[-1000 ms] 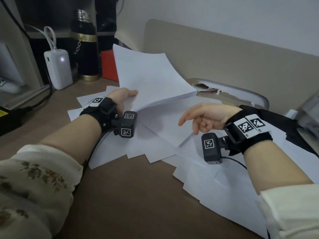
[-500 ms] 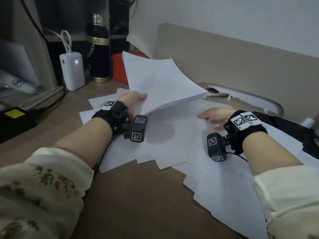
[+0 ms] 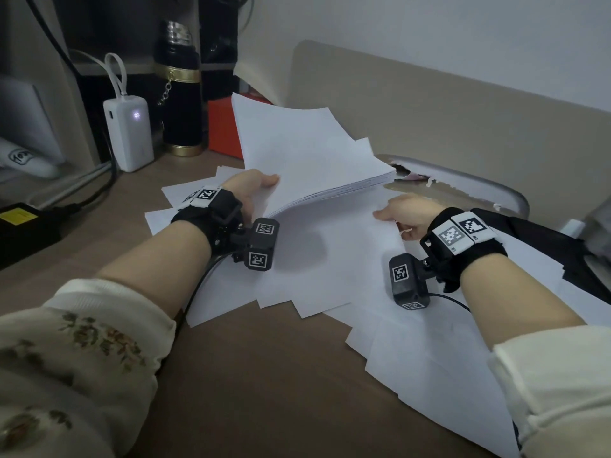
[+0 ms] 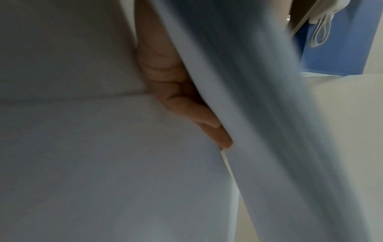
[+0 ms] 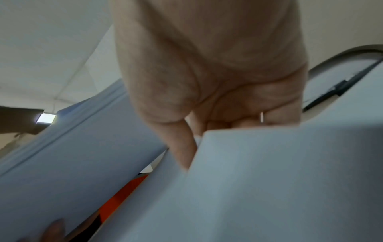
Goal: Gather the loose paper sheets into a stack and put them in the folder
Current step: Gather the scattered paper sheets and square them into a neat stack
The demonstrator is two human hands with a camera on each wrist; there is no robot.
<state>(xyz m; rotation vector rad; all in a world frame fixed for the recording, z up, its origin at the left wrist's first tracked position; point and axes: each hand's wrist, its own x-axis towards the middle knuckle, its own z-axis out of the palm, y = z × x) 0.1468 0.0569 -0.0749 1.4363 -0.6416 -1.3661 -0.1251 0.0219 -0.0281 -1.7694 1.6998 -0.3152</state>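
Observation:
A thick stack of white sheets (image 3: 307, 153) is tilted up at the back of the desk. My left hand (image 3: 256, 190) grips its near left edge, thumb on top and fingers (image 4: 186, 104) underneath. Several loose sheets (image 3: 330, 259) lie fanned over the brown desk (image 3: 264, 375) beneath and to the right. My right hand (image 3: 401, 218) is at the far edge of one loose sheet (image 5: 269, 180), with curled fingers and the thumb (image 5: 180, 144) pinching its raised corner. A flat black thing (image 3: 535, 236), perhaps the folder, lies at the right, partly under paper.
A white power bank (image 3: 129, 133), a black flask (image 3: 180, 90) and a red box (image 3: 223, 127) stand at the back left. Cables and a black adapter (image 3: 23, 226) lie at the left. A grey rounded rim with peeling surface (image 3: 463, 183) sits behind the papers.
My right hand has dropped from above the papers onto a loose sheet and moved right to its far edge. The left hand keeps holding the tilted stack.

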